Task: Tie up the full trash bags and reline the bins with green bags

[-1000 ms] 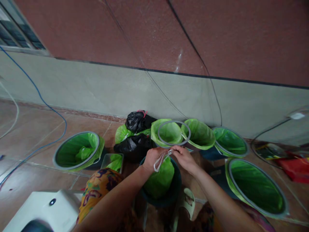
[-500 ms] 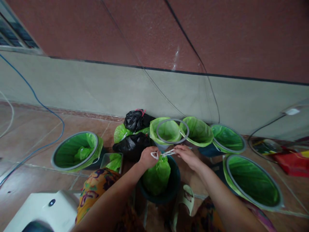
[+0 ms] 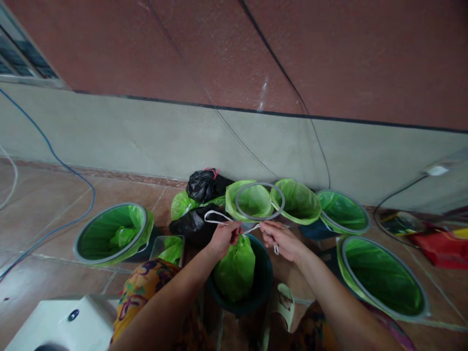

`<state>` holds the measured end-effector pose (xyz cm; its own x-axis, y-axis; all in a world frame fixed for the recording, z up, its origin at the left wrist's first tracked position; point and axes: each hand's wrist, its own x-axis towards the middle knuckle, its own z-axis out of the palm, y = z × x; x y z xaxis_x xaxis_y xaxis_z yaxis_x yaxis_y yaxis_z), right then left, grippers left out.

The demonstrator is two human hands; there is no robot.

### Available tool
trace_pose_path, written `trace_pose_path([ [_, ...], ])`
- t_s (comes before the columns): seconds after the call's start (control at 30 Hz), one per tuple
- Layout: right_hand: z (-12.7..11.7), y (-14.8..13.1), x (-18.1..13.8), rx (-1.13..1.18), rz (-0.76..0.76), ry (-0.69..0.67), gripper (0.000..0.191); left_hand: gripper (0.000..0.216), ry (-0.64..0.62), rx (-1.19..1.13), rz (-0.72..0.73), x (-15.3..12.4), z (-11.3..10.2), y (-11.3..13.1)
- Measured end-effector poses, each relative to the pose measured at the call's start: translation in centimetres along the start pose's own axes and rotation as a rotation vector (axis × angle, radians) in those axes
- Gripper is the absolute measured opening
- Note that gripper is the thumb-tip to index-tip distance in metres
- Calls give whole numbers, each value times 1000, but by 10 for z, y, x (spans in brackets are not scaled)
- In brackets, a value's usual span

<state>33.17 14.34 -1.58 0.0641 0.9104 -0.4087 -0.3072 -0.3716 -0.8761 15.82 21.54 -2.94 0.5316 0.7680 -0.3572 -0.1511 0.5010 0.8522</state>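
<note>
A filled green bag [image 3: 236,270] sits in a dark round bin [image 3: 263,287] in front of me. Both my hands are closed on its white drawstring [image 3: 215,218] above the bag's neck. My left hand [image 3: 224,239] pinches one strand, whose loop sticks out to the left. My right hand [image 3: 283,240] grips the other strand, with a short end hanging below the fingers.
Several bins lined with green bags stand around: one at left [image 3: 109,234], three along the wall [image 3: 258,200], a large one at right [image 3: 382,275]. Tied black bags [image 3: 199,222] lie by the wall. A white stool [image 3: 66,326], blue cable [image 3: 54,156] and a sandal [image 3: 283,304] lie nearby.
My hands have pulled slightly apart along the drawstring. The loop now sticks out to the left of my left hand, and a short end hangs from my right.
</note>
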Motion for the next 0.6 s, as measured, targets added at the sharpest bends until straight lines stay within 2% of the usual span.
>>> trace_pose_path([
  [0.1,2,0,-2,-75,-19,-54,40,27,-66,101,6,1,0,-5],
  [0.2,6,1,-4,-194,-6,-152,38,28,-198,246,13,-1,1,-12],
  [0.27,9,2,-5,-240,-12,-194,38,22,-315,371,67,-3,3,-16],
  [0.33,11,3,-3,-180,-39,-169,37,22,-387,496,139,-2,3,-20],
  [0.4,10,3,-1,-25,-63,-68,39,27,-361,594,163,-1,2,-24],
  [0.5,5,5,5,133,-65,115,39,29,-249,641,125,3,0,-29],
  [0.53,4,7,6,120,-54,136,35,29,-229,631,117,4,0,-30],
  [0.6,5,13,7,30,-13,76,31,30,-215,594,128,5,0,-29],
])
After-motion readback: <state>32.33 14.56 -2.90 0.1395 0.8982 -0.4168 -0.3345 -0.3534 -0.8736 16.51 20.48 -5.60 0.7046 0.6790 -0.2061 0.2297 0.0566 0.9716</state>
